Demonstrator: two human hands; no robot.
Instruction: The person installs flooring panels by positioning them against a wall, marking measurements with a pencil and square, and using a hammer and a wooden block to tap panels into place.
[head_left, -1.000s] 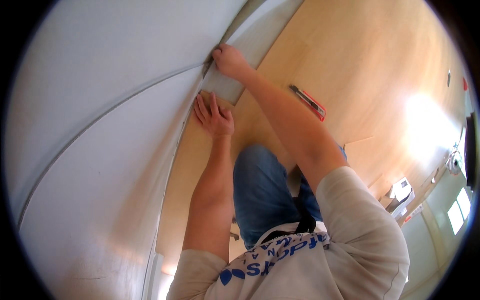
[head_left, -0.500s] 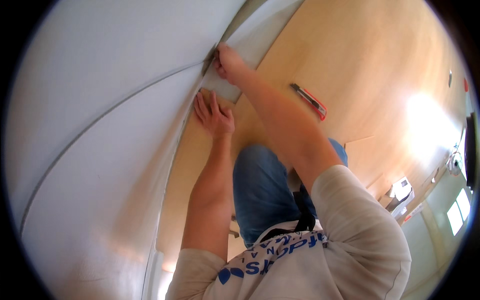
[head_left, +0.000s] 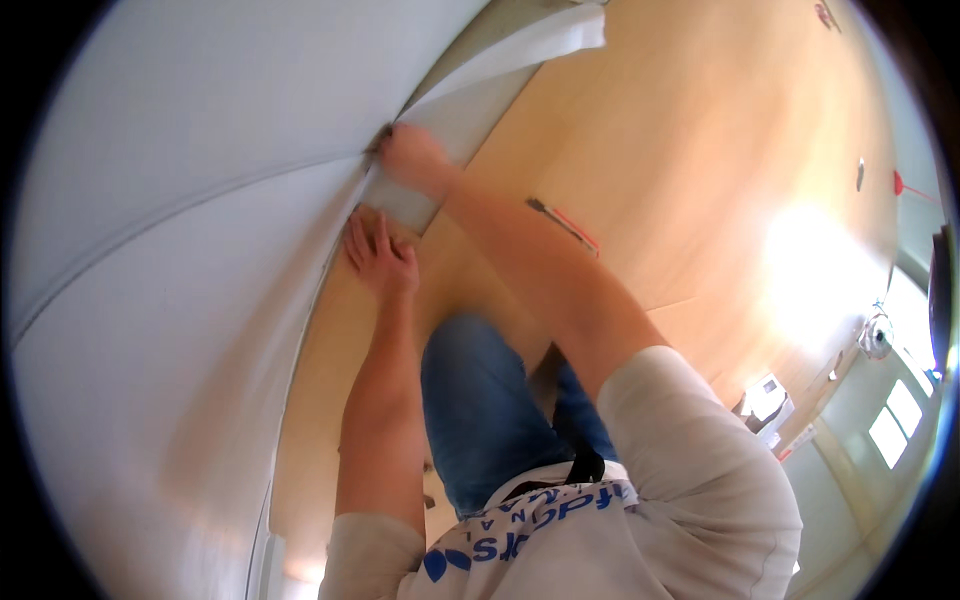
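My right hand is closed in a fist at the foot of the white wall panel, somewhat blurred. Its fingers press against a small dark thing at the seam, too hidden to make out. Closer to me, my left hand lies open, fingers spread, on the corner of a wooden sheet along the wall. A pale grey strip of floor shows between the wooden sheets beside my right hand. Beyond that hand, a loose white strip runs along the seam, its far end raised and curling.
A red and black utility knife lies on the large wooden sheet, right of my right forearm. My bent knee is close behind my hands. A white box and a roll are at the far right.
The whole view has shifted, so most things appear further left and lower. My right hand has come slightly nearer my left along the seam; the left stays pressed on the wood.
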